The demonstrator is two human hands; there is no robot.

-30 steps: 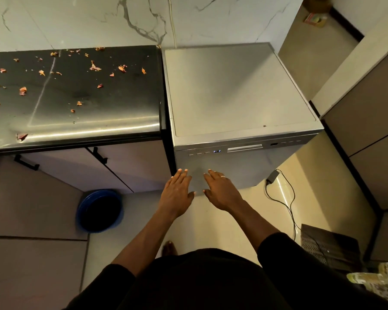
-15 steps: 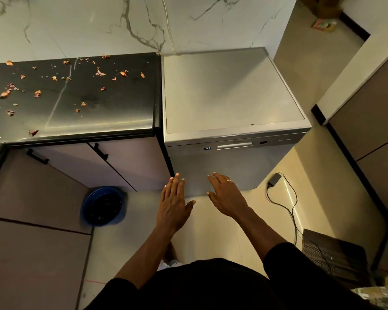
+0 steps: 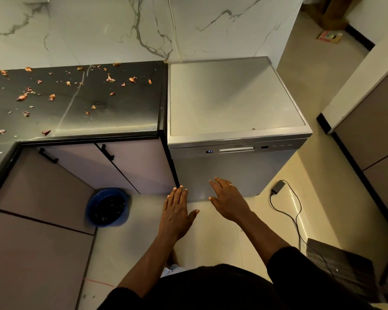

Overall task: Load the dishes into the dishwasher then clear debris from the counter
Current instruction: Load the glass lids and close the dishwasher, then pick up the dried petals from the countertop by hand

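Draws left hand (image 3: 176,214) and right hand (image 3: 230,202) slightly back from closed dishwasher (image 3: 224,168) at 12 o'clock, fingers straight, holding nothing, debris (image 3: 22,97) at 10 o'clock.

White veined marble wall (image 3: 121,30), glossy cream floor (image 3: 305,193), mauve cabinets (image 3: 132,168) with black handles (image 3: 48,155).

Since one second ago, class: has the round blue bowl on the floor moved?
No. The round blue bowl stays at the foot of the grey cabinet doors.
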